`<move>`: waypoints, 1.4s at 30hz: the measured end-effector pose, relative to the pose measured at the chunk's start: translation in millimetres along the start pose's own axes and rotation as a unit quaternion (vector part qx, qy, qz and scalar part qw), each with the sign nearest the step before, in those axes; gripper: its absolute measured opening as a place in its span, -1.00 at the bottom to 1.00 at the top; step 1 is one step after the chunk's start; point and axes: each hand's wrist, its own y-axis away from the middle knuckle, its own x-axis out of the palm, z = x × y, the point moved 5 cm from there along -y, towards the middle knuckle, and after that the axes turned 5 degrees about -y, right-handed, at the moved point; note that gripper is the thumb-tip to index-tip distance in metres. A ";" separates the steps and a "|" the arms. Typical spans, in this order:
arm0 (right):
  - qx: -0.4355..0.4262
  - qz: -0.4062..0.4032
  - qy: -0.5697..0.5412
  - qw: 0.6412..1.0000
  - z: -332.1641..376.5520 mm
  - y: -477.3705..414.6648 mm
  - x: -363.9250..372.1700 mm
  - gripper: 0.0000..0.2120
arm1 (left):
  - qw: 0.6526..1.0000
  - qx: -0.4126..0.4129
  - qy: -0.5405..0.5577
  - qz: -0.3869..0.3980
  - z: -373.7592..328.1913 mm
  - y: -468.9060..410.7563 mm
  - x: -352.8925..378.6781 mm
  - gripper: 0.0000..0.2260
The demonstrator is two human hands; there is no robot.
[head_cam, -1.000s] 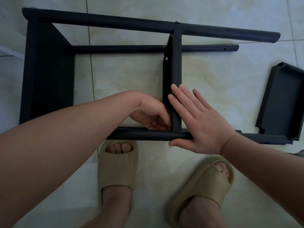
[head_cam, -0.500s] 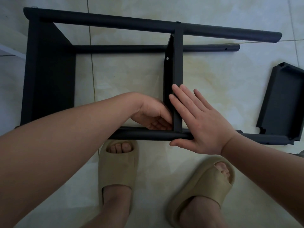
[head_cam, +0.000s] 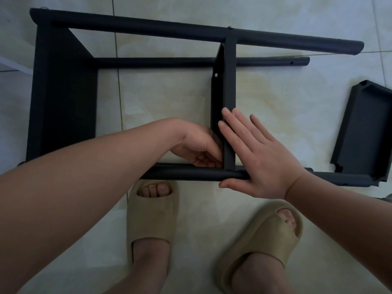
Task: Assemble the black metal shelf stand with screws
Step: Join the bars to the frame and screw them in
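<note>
Hands stay put: flat right hand [head_cam: 263, 160] braces the shelf [head_cam: 230, 81]; left hand [head_cam: 197, 147] curls at its joint, hold hidden, probably fastening

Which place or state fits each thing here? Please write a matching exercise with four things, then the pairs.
1. left hand
2. right hand
3. loose black metal shelf tray
4. beige foam slippers

a. lies on the pale tile floor, right side
b. flat, fingers straight, against the upright black metal panel
c. worn by the person
d. fingers curled at the panel's near corner

Pairs: 1-d, 2-b, 3-a, 4-c
</note>
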 end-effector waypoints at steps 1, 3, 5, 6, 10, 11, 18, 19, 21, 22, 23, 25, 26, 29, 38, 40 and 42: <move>0.000 0.000 0.000 1.000 -0.1 0.1 -0.1 0.00 | 1.000 0.002 0.001 0.001 -0.5 -0.1 0.5 -0.81; -0.001 -0.001 0.000 1.000 0.0 0.1 -0.2 0.00 | 1.000 0.002 0.003 0.005 -1.8 0.8 0.2 -0.82; -0.002 -0.004 0.000 1.000 0.3 0.2 -0.1 0.00 | 1.000 -0.005 0.008 0.009 -2.3 2.9 -1.0 -0.84; -0.002 -0.004 0.000 1.000 0.2 0.1 0.0 0.00 | 1.000 -0.010 0.004 0.012 -2.5 4.1 -1.5 -0.84; -0.001 0.000 0.002 1.000 0.3 0.0 1.0 0.00 | 0.998 -0.019 -0.060 -0.011 -3.6 5.8 -3.7 -0.88; -0.001 0.001 0.002 1.000 0.3 0.0 1.1 0.00 | 0.997 -0.016 -0.066 -0.020 -4.2 5.3 -4.5 -0.88; 0.001 0.006 0.003 1.000 0.2 -0.2 0.2 0.00 | 0.999 -0.013 -0.051 -0.013 -7.0 3.9 -4.1 -0.86; 0.002 0.007 0.002 1.000 0.2 -0.2 0.1 0.00 | 0.998 -0.018 -0.051 -0.009 -6.6 5.0 -4.6 -0.87; 0.002 0.007 0.002 1.000 0.4 -0.3 -0.2 0.00 | 0.998 -0.033 -0.060 -0.006 -4.8 6.9 -5.1 -0.88; 0.001 0.006 0.001 1.000 0.6 -0.3 -0.4 0.00 | 0.997 -0.036 -0.064 -0.010 -4.2 7.0 -5.4 -0.90; 0.001 0.006 0.001 1.000 0.7 -0.3 -0.5 0.00 | 0.997 -0.033 -0.067 -0.015 -4.1 6.4 -5.2 -0.91; 0.002 0.007 0.000 1.000 0.8 -0.2 -0.2 0.00 | 0.998 -0.024 -0.061 -0.021 -4.5 4.2 -3.2 -0.89; 0.002 0.007 0.000 1.000 0.8 -0.2 -0.1 0.00 | 0.998 -0.022 -0.052 -0.018 -4.3 3.3 -1.5 -0.88; 0.002 0.005 0.001 1.000 0.7 -0.1 -0.4 0.00 | 1.000 -0.019 -0.017 -0.011 -3.7 2.3 0.1 -0.87; 0.002 0.006 -0.001 1.000 0.7 0.2 0.3 0.00 | 0.999 -0.020 -0.029 -0.020 -3.4 3.6 0.5 -0.87; 0.001 0.004 -0.002 1.000 0.9 0.0 0.0 0.00 | 1.000 -0.015 -0.017 -0.016 -3.6 2.3 1.6 -0.86; 0.002 0.005 -0.001 1.000 1.0 0.0 -0.2 0.00 | 1.000 -0.013 -0.008 -0.015 -4.2 2.2 1.1 -0.86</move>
